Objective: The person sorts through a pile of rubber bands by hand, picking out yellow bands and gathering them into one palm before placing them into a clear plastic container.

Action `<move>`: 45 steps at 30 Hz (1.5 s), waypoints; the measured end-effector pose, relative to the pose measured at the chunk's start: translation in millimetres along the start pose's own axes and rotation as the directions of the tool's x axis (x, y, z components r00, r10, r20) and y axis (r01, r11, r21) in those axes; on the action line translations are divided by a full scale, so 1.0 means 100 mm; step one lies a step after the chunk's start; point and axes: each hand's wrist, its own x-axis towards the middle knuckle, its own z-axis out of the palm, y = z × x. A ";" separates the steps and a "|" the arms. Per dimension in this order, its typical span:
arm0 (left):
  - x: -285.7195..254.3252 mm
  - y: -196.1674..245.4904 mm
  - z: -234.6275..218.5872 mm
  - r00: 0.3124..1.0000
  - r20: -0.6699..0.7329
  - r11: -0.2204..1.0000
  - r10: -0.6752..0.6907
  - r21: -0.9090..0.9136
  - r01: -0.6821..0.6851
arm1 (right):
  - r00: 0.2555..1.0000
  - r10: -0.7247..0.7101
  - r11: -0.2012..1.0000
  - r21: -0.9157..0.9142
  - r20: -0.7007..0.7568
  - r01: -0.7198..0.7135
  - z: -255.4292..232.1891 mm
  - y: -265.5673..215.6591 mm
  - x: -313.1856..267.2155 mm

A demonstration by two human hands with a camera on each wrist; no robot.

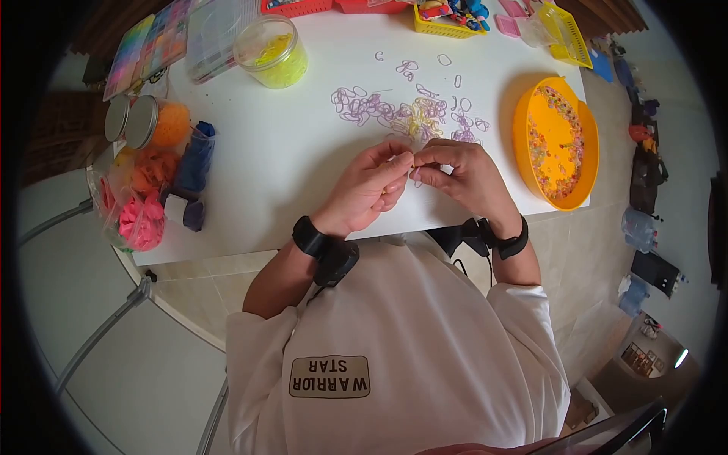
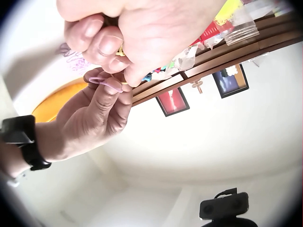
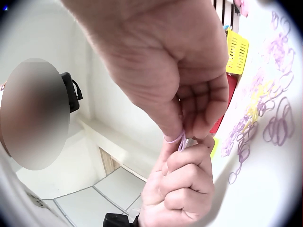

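Observation:
Both hands meet over the near part of the white table. My right hand [image 1: 466, 178] pinches a light purple rubber band [image 2: 98, 81] between thumb and fingertips; its loop also shows at the fingers in the right wrist view. My left hand [image 1: 371, 182] has its fingers curled, the thumb and forefinger touching the right fingertips. A bit of yellow band [image 2: 120, 50] peeks out between the left fingers, the rest hidden in the fist. Just beyond the hands lie loose purple rubber bands [image 1: 356, 106] and a small heap of yellow bands [image 1: 425, 117].
A yellow-orange tray [image 1: 520, 136] of colourful beads stands at the right. At the left are jars [image 1: 144, 121] and bagged coloured bands [image 1: 142, 224]. A tub of yellow bands [image 1: 280, 68], bead cases [image 1: 216, 38] and a yellow basket [image 1: 447, 29] line the far side.

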 end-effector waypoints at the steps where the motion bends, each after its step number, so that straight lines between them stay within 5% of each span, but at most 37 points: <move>1: 0.00 0.00 0.00 1.000 -0.001 1.000 -0.005 0.003 0.005 | 1.000 0.000 1.000 0.000 -0.003 0.000 0.00 0.00 0.00; 15: 0.01 0.03 -0.02 0.993 -0.076 0.994 0.086 0.070 -0.080 | 1.000 0.026 0.999 0.025 -0.015 -0.025 0.01 0.06 -0.01; 18: -0.03 0.09 -0.06 0.998 -0.054 0.999 0.032 -0.025 -0.033 | 0.995 0.036 0.997 -0.058 -0.098 -0.042 -0.06 0.16 0.00; 21: -0.11 0.14 -0.12 0.999 0.029 0.986 -0.037 -0.160 0.042 | 0.981 -0.093 0.903 -0.429 -0.170 0.012 -0.12 0.30 0.03; 28: -0.20 0.09 -0.24 0.983 0.182 0.969 0.002 -0.243 0.043 | 0.971 -0.159 0.862 -0.504 -0.177 0.049 -0.22 0.25 0.09; 35: -0.22 0.14 -0.15 0.997 0.057 0.981 0.055 -0.187 -0.043 | 0.974 -0.171 0.798 -0.601 -0.148 0.049 0.00 0.47 0.43; 45: -0.19 0.15 -0.18 0.996 0.091 0.982 0.025 -0.190 -0.008 | 0.987 0.014 0.954 -0.292 -0.159 -0.061 -0.09 0.34 0.28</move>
